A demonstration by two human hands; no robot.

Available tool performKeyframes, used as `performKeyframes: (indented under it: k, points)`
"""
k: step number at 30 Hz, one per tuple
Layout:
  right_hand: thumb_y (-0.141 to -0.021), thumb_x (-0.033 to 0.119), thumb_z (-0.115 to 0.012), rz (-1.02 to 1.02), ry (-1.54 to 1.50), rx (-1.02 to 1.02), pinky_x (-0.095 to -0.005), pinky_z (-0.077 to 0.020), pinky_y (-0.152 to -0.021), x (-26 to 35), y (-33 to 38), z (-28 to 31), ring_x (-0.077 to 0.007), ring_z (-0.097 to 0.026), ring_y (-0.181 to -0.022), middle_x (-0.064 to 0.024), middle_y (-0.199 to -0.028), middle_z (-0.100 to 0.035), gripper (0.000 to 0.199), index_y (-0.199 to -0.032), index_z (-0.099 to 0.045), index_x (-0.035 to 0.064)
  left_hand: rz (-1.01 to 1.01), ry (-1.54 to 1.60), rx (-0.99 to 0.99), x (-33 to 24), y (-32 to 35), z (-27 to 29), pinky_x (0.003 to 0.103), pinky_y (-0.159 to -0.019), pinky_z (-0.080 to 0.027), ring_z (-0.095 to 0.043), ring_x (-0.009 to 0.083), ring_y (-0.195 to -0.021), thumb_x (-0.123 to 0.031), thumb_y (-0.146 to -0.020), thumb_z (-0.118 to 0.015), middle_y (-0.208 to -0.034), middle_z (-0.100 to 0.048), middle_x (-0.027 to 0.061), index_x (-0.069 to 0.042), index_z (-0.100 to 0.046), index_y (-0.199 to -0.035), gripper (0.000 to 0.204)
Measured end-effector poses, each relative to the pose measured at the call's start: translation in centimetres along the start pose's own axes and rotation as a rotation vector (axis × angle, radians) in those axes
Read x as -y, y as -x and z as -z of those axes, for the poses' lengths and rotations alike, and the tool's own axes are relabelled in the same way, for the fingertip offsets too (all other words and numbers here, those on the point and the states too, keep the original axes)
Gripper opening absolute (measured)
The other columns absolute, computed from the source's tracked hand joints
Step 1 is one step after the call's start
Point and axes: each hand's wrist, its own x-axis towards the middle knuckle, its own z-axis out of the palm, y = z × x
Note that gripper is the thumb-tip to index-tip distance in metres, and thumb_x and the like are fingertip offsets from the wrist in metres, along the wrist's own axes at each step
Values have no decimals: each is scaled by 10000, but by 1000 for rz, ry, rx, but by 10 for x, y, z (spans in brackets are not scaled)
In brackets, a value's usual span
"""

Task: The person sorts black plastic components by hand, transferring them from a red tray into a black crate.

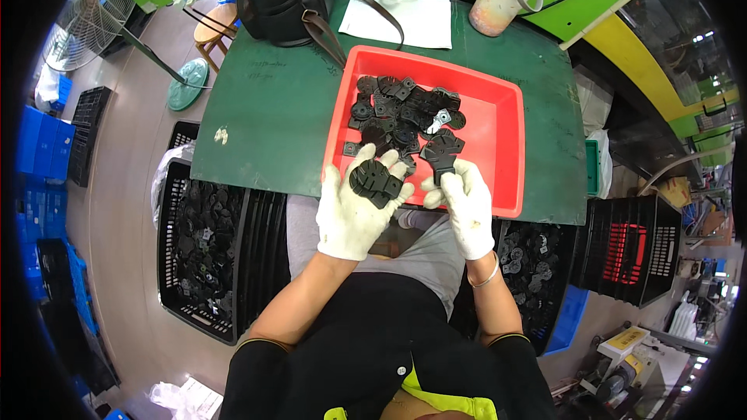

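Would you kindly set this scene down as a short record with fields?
Left hand: gloved, palm up, black part resting on it
Right hand: gloved, gripping another black part by its narrow end
Red tray: black parts heaped, mostly toward its left
Green table: red tray, black bag, white paper, bottle
Left of table: black crate holding dark parts

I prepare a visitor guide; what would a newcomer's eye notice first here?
Likely the red tray on the green table, with black parts heaped toward its left. At its near side, one part lies on the gloved left hand; the gloved right hand pinches another part.
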Motion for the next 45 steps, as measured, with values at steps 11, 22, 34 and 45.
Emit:
performKeyframes:
  k: [11, 22, 34, 45]
  points:
    - [-869, 82, -564, -8, 479, 246, -251, -481, -556, -9, 30, -43, -107, -606, -594, -79, -745, -649, 176, -1026, -527, 13, -87, -375, 224, 12, 7, 13, 510, -1086, -305, -288, 358, -1353, -311, -854, -617, -1474, -275, 156, -145, -223, -1453, 736]
    - [-826, 98, -617, 628, 1101, -180, -353, -488, -682, -13, -51, 43, -274, -615, -756, -117, -862, -621, 168, -978, -588, 32, 56, 9, 110, 3, 8, 7, 564, -1119, -200, -258, 366, -1370, -42, -780, -555, -1480, -290, 138, -166, -316, -1422, 696]
    - [-806, 251, -624, 222, 1523, -87, -432, -499, -725, -27, -92, 65, -346, -614, -810, -168, -929, -596, 296, -993, -541, 37, 39, 9, 245, 0, 0, 18, 569, -1087, -249, -348, 335, -1318, -162, -803, -615, -1419, -376, 125, -209, -396, -1375, 614]
    - [-723, 178, -698, 542, 963, 32, -351, -478, -595, 8, 25, -53, -259, -582, -682, -97, -799, -537, 334, -995, -563, 40, -32, 9, 126, 10, 4, 10, 521, -1073, -290, -340, 339, -1313, -688, -893, -180, -1462, -313, 113, -195, -271, -1439, 741]
